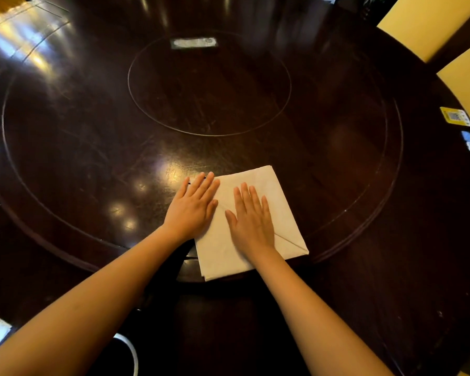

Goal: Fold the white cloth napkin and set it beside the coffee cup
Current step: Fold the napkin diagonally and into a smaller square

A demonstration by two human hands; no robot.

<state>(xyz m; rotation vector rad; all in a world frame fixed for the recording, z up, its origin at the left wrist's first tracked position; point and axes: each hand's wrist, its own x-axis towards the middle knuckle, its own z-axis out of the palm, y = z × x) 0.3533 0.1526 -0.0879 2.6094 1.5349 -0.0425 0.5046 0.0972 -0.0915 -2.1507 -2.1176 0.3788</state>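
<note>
napkin (258, 185) folded | left hand (192, 210), right hand (251, 217) flat, palms down

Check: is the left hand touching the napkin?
Touching. Head view: left hand lies flat across the white napkin's left edge, fingers overlapping the cloth.

Stickers (455, 118) at rt edge: illegible

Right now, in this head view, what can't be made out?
- Coffee cup: not in view; only a white curved edge shows at the bottom, cut off by the left arm.
- Napkin: its middle is covered by both flat hands, left hand and right hand.
- Small cards at the table's right rim: too small to read.
- Silver strip at the far side: blurred.
</note>
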